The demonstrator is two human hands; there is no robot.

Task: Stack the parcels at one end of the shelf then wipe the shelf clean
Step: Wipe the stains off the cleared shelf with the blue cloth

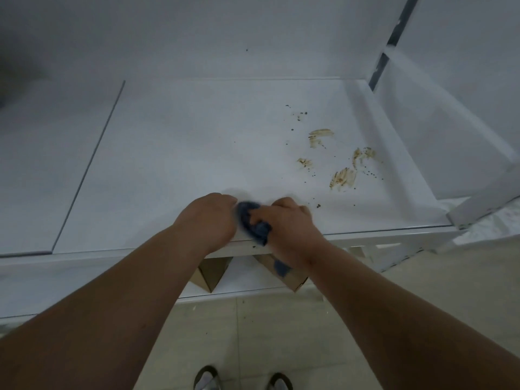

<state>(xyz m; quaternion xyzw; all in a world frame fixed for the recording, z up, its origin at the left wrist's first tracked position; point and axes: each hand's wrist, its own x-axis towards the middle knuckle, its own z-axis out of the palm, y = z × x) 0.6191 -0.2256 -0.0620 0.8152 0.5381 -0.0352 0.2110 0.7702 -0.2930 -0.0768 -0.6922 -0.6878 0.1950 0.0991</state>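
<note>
Blue cloth (254,222), bunched and crumpled, sits clamped between both hands at the shelf's (183,153) front edge: right hand (292,223) curled round it, left hand (211,218) gripping its other end. Brown smears (342,177) mark the white shelf to the right. Cardboard parcels (212,273) show on the lower shelf.

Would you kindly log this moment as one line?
stage: wiping | both hands grip blue cloth | shelf | stains remain
</note>
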